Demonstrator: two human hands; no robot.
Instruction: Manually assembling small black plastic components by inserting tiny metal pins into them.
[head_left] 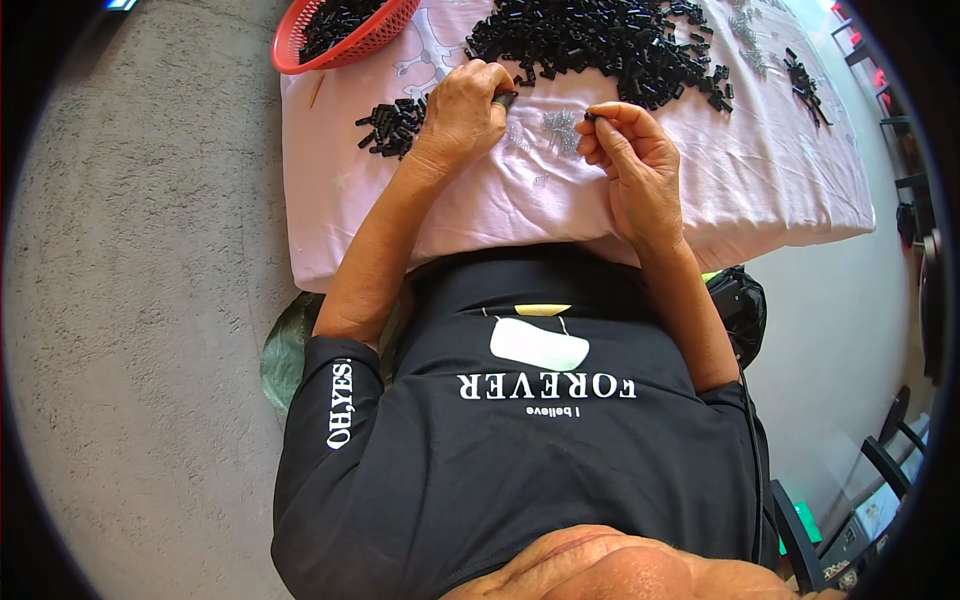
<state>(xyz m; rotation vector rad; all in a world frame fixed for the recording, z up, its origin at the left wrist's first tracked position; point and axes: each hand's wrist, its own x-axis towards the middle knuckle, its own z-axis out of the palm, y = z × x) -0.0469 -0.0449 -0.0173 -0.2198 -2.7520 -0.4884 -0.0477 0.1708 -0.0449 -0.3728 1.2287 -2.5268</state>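
Observation:
My left hand (pixel 462 115) is curled over the cloth, with a dark piece (pixel 506 99) showing at its fingers; most of that piece is hidden. Between the thumb and fingertips of my right hand (pixel 637 165) is a small black piece (pixel 590 117), pinched and held above the cloth. A scatter of thin silvery metal bits (pixel 562 124) lies between the two hands. Beside my left wrist sits a small heap of short black plastic pieces (pixel 390 127). A much larger pile of similar black pieces (pixel 620 45) spreads out beyond my hands.
Pink patterned cloth (pixel 760 185) covers the table. At the far left corner stands a red plastic basket (pixel 345 50) holding more black pieces. Another small black cluster (pixel 805 88) and more silvery bits (pixel 745 35) lie toward the right. A dark bag (pixel 738 310) is below the table edge.

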